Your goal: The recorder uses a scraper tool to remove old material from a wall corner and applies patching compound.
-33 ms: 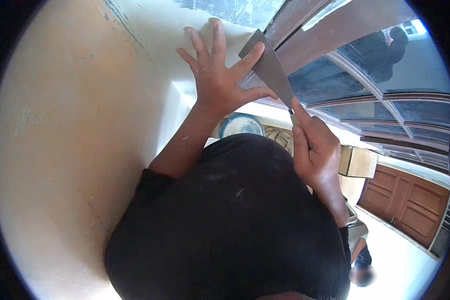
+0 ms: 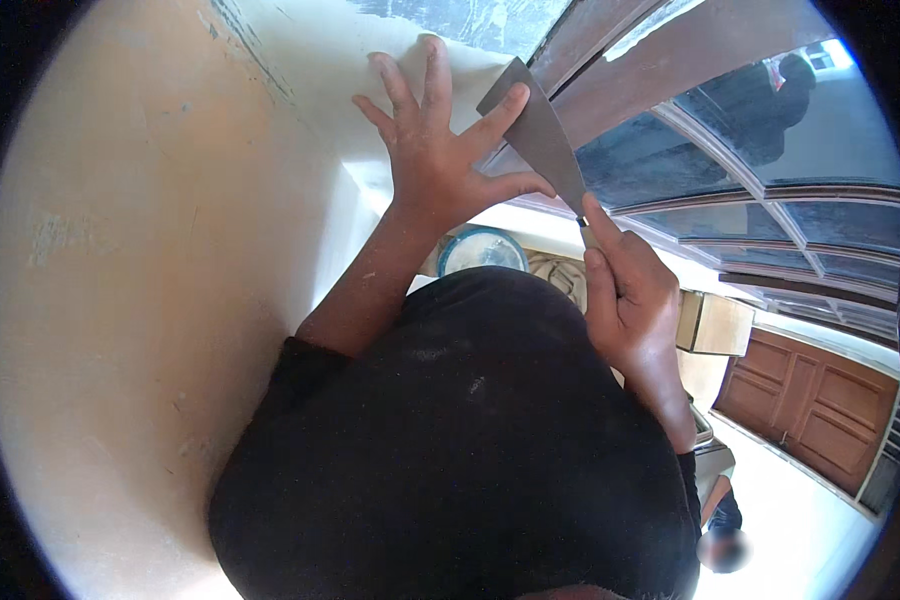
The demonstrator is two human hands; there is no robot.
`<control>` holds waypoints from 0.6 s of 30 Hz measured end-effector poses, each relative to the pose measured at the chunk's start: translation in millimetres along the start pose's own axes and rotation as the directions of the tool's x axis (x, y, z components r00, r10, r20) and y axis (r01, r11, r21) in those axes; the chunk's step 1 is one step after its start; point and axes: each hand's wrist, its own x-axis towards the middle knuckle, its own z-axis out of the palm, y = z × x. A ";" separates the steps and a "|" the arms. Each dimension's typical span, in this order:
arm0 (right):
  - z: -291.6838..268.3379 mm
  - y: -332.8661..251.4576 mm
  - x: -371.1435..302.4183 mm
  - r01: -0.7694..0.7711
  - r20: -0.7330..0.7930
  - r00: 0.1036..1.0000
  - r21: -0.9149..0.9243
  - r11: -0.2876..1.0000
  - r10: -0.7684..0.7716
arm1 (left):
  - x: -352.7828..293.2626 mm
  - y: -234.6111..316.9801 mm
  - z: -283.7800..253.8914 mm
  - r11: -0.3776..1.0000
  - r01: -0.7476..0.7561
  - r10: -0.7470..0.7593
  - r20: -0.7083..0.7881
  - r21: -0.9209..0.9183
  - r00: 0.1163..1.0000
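My right hand [image 2: 632, 290] is wrapped round the handle of a wide putty knife [image 2: 544, 130], its index finger stretched toward the base of the blade. The grey metal blade slants up and left, its broad end at the corner where the pale wall strip meets the brown window frame [image 2: 660, 80]. My left hand [image 2: 440, 165] is spread with fingers apart in front of the whitish wall. Its index fingertip rests on the blade, and its thumb reaches to the blade's lower edge. Most of the handle is hidden inside my right hand.
An orange-beige wall [image 2: 150, 250] with scuffs rises close on my left. Below my hands stands a blue-rimmed bucket [image 2: 483, 250] beside a crumpled beige cloth [image 2: 558, 275]. Paned windows [image 2: 790, 140] line the right. Farther off are a box [image 2: 716, 323], a brown door [image 2: 810, 410] and another person [image 2: 725, 515].
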 end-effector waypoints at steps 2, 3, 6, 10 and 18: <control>2.9 2.0 0.5 -0.001 -0.018 1.000 0.013 1.000 0.001 | 0.1 0.2 1.3 1.000 0.003 -0.003 -0.002 -0.001 1.000; 3.7 2.8 0.9 -0.002 -0.015 1.000 0.006 1.000 0.002 | 0.0 -0.9 2.6 1.000 0.001 -0.001 -0.007 -0.009 1.000; 5.2 0.1 -0.4 -0.005 -0.029 1.000 0.010 1.000 0.005 | -1.5 -7.1 6.9 1.000 -0.001 0.000 -0.051 -0.026 0.999; 2.9 -1.0 -2.8 -0.062 -0.029 0.998 0.023 0.998 0.063 | -0.1 -0.6 9.2 0.998 0.011 -0.017 -0.078 -0.067 0.997; 1.4 -1.9 -1.1 -0.057 0.036 0.998 0.020 0.998 0.056 | -3.6 -6.9 13.7 0.998 -0.003 -0.005 -0.120 -0.070 0.993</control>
